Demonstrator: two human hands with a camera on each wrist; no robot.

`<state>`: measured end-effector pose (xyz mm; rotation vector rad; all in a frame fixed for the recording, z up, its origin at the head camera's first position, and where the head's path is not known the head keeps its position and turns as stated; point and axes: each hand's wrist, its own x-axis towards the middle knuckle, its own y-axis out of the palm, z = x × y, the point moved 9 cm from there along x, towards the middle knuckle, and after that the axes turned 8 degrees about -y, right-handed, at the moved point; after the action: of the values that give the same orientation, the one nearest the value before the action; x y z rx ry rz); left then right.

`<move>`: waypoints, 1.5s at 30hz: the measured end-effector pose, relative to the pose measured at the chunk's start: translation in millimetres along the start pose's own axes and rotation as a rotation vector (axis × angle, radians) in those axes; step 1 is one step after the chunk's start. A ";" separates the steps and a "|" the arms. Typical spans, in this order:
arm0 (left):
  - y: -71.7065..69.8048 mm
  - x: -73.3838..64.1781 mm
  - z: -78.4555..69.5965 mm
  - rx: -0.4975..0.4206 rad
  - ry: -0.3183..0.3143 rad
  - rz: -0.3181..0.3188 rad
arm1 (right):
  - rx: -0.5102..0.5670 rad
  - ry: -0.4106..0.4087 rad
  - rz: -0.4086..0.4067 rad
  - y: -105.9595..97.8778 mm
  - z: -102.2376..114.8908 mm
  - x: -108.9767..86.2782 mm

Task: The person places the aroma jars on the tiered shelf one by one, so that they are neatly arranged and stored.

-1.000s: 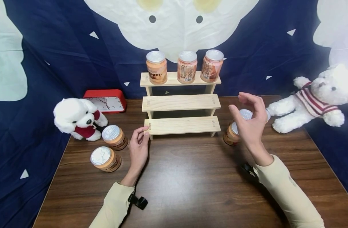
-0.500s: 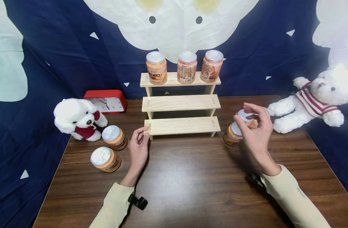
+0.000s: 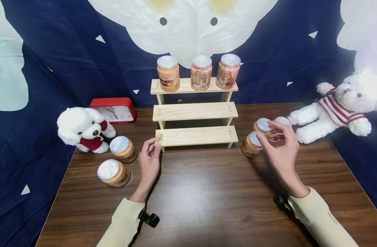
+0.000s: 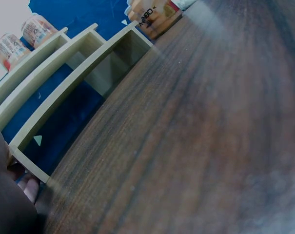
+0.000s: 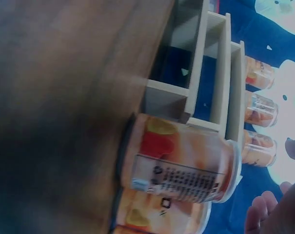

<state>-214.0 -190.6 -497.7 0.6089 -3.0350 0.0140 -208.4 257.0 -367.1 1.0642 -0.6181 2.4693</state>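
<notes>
My left hand (image 3: 149,164) pinches the left end of the lowest board of a three-step wooden shelf rack (image 3: 196,136); in the left wrist view its fingers (image 4: 28,185) sit at that board's end. Over at the right, my right hand (image 3: 282,154) hovers with parted, slightly bent fingers above a group of three orange jars with silver lids. The front jar (image 3: 249,148) stands nearest the rack, a second jar (image 3: 263,124) lies just behind, and a third jar (image 3: 283,121) is partly hidden by the hand. The right wrist view shows the fingers apart from the front jar (image 5: 176,161).
Three jars (image 3: 169,77) stand on the top step. Two more jars (image 3: 122,146) stand left of my left hand, beside a white plush dog (image 3: 80,125) and a red clock (image 3: 112,101). A white teddy bear (image 3: 340,106) sits at the right by the dark curtain.
My right hand has come down and slightly right over the right-hand jars, uncovering more of them. The left hand keeps its place at the rack.
</notes>
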 end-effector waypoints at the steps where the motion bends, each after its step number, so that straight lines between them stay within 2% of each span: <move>1: 0.1 -0.4 0.1 -0.001 -0.002 0.000 | -0.004 0.006 0.003 -0.9 -3.2 -2.4; 5: 0.8 -1.0 -0.9 0.004 -0.002 0.000 | -0.050 0.024 0.037 -3.4 -22.3 -12.2; 9: 0.5 -0.1 0.0 -0.009 0.030 0.015 | -0.084 0.033 0.061 -2.7 -25.9 -16.3; 14: -2.3 2.9 6.3 -0.026 0.048 0.003 | -0.101 0.033 0.106 0.0 -26.5 -18.8; 24: 0.5 -0.2 0.8 -0.004 -0.003 0.010 | -0.080 0.120 0.161 3.3 -42.0 -27.7; 31: -0.3 -1.1 0.3 0.000 0.004 0.001 | -0.074 0.120 0.201 7.9 -42.6 -31.3; 45: -0.4 0.2 2.6 0.010 -0.023 0.003 | -0.073 0.166 0.203 10.6 -50.3 -37.4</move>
<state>-214.1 -191.1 -500.3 0.6090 -3.0599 0.0228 -219.0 268.6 -428.7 0.7935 -0.7918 2.6509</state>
